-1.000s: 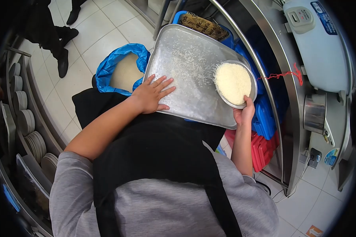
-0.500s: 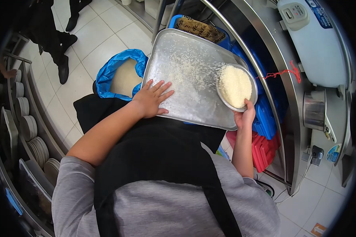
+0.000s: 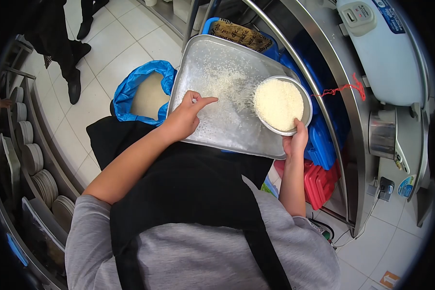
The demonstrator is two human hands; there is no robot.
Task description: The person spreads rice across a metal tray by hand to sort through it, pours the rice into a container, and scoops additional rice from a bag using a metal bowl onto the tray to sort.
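My right hand (image 3: 296, 137) grips the rim of a round metal bowl (image 3: 302, 96), thumb inside the edge. White rice (image 3: 278, 104) fills the bowl, which is tilted toward a large metal tray (image 3: 246, 142); some grains blur at its left rim. Loose rice grains (image 3: 224, 79) lie scattered over the tray's middle and far part. Above the tray's left side is my left hand (image 3: 186, 116), index finger stretched out toward the grains and other fingers bent. I see nothing held in it. The tray rests near my black apron (image 3: 179, 188).
Left of the tray stands a blue bag (image 3: 123, 99) of rice. Blue bins (image 3: 319, 145) and a red lid (image 3: 319, 186) sit under the steel counter (image 3: 345, 82) at right. Stacked plates (image 3: 46, 186) line the left shelf. Another person's legs (image 3: 65, 53) stand at upper left.
My left hand has lifted from lying flat and spread on the tray to a pointing shape with bent fingers. The bowl has shifted slightly left with my right hand.
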